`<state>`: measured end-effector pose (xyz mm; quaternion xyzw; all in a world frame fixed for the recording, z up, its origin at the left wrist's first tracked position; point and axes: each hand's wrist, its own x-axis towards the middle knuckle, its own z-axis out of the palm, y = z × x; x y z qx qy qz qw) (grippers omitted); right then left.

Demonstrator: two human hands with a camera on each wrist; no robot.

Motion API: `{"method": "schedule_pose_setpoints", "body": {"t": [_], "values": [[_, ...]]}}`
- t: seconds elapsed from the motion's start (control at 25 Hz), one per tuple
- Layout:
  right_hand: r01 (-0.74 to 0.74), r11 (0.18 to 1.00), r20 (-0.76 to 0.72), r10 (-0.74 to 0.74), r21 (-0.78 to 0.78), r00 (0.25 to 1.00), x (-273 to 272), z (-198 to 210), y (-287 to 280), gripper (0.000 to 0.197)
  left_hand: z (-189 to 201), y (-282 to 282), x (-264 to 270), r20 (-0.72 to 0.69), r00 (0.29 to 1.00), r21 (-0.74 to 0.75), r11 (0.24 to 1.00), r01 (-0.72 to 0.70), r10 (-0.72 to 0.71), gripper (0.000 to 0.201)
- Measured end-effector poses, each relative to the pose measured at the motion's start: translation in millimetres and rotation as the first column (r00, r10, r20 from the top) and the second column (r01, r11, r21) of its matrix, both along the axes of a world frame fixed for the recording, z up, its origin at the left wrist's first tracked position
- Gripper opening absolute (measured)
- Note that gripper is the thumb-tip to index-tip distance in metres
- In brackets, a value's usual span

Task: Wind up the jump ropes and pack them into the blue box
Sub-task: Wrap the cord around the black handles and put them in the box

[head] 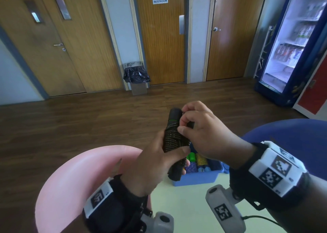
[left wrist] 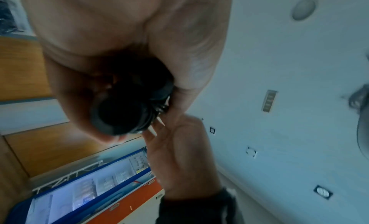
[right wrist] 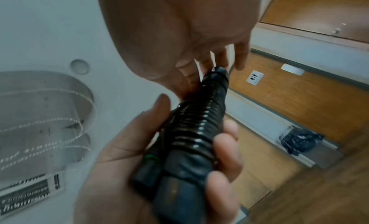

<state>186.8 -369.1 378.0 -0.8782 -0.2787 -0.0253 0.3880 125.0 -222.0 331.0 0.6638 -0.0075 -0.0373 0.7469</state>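
A black jump rope (head: pixel 174 135) has its cord wound tightly round its two handles, which lie side by side. My left hand (head: pixel 184 155) grips the lower half of this bundle, thumb across the coils. My right hand (head: pixel 183 125) pinches the top of the bundle at the last turns, near a green ring. The right wrist view shows the coiled rope (right wrist: pixel 195 129) with left fingers (right wrist: pixel 221 142) wrapped round it. The left wrist view shows the handle ends (left wrist: pixel 127 110) end-on. Below the hands stands the blue box (head: pixel 194 178), holding several wound ropes (head: pixel 200 160) in green, yellow and blue.
The box stands on a pale green table (head: pixel 185 206). A pink round seat (head: pixel 74 179) is at the left and a blue chair (head: pixel 292 135) at the right. Across the wooden floor are doors, a bin with a black bag (head: pixel 137 75) and a drinks fridge (head: pixel 292 47).
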Motion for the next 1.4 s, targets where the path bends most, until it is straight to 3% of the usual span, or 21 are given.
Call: {"method": "schedule_pose_setpoints", "body": {"t": [0.12, 0.24, 0.36, 0.48, 0.64, 0.8, 0.88, 0.96, 1.16, 1.4], "values": [[0.028, 0.997, -0.028, -0.031, -0.074, 0.999, 2, -8, 3, 0.014, -6, -3, 1, 0.011, 0.997, 0.137, 0.988, -0.073, 0.072, 0.035], [0.052, 0.995, 0.001, -0.052, -0.083, 0.999, -2, -16, 7, 0.016, -8, 6, 0, 0.008, 0.999, 0.253, 0.966, -0.054, 0.054, 0.046], [0.059, 0.995, -0.008, -0.06, -0.074, 0.998, -2, -17, 8, 0.016, -8, 9, -1, -0.013, 0.999, 0.278, 0.96, -0.039, 0.045, 0.042], [0.002, 0.986, -0.028, -0.007, -0.168, 1.0, -1, -8, 3, 0.015, -8, 8, -1, -0.015, 0.999, 0.294, 0.955, -0.044, 0.051, 0.033], [-0.045, 0.895, 0.066, 0.083, -0.443, 0.994, -3, 9, -5, 0.02, -8, 4, -4, -0.006, 1.0, 0.312, 0.95, -0.016, 0.019, 0.028], [-0.05, 0.804, 0.096, 0.132, -0.592, 0.987, -4, 16, -8, 0.026, -7, 0, -7, -0.022, 1.0, 0.284, 0.959, 0.007, 0.0, 0.028], [-0.019, 0.749, 0.179, 0.183, -0.663, 0.967, -5, 12, -7, 0.03, -6, 0, -8, -0.03, 1.0, 0.259, 0.966, 0.008, 0.0, 0.033], [0.011, 0.758, 0.241, 0.194, -0.652, 0.951, -8, 7, -4, 0.028, -6, 2, -8, -0.036, 0.999, 0.229, 0.973, 0.003, 0.005, 0.042], [0.022, 0.89, 0.425, 0.196, -0.456, 0.884, -13, -1, -7, 0.023, -11, 2, -9, 0.031, 0.997, 0.178, 0.981, -0.075, 0.071, 0.044], [0.012, 0.924, 0.334, 0.126, -0.381, 0.934, -23, -7, -5, 0.017, -16, 6, -16, 0.092, 0.992, 0.264, 0.959, -0.106, 0.085, 0.034]]}}
